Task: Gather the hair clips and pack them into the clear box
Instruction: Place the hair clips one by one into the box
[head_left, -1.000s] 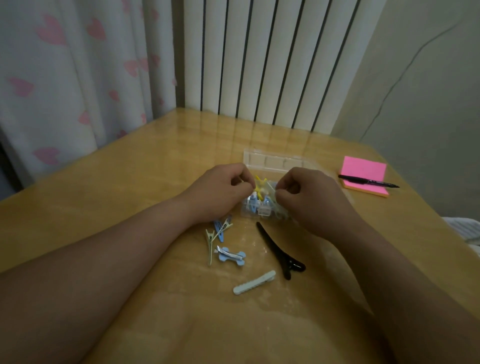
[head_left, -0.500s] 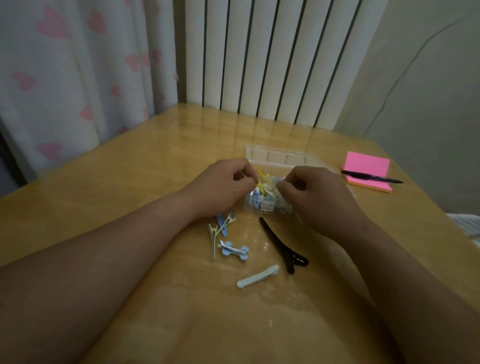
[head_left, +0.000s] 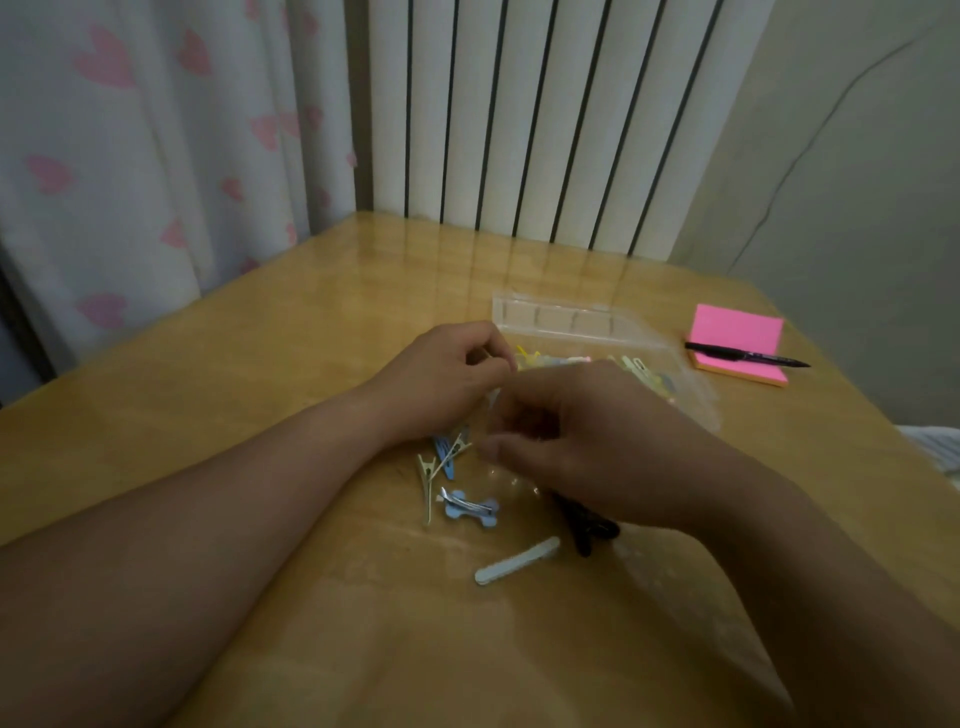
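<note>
The clear box (head_left: 571, 318) lies open at mid-table with several pale yellow, blue and pink clips (head_left: 641, 370) inside. My left hand (head_left: 441, 382) has its fingers pinched at the box's near left edge, beside a yellow clip (head_left: 523, 353). Blurred, my right hand (head_left: 592, 447) hovers in front of the box, thumb and curled fingers apart with nothing seen in them. It covers most of the long black clip (head_left: 587, 530). Loose on the table lie a pale flat clip (head_left: 517, 567), a blue bone-shaped clip (head_left: 470, 510), a thin green clip (head_left: 427, 486) and a small blue clip (head_left: 445, 453).
A pink sticky-note pad (head_left: 737, 332) with a black pen (head_left: 745, 356) on it lies at the right. The wooden table (head_left: 270, 364) ends at a heart-print curtain (head_left: 130, 156) on the left and a white radiator (head_left: 519, 114) behind.
My right hand has left the yellow clip over the box and moved toward me and left, over the black clip. My left hand stays at the box's edge.
</note>
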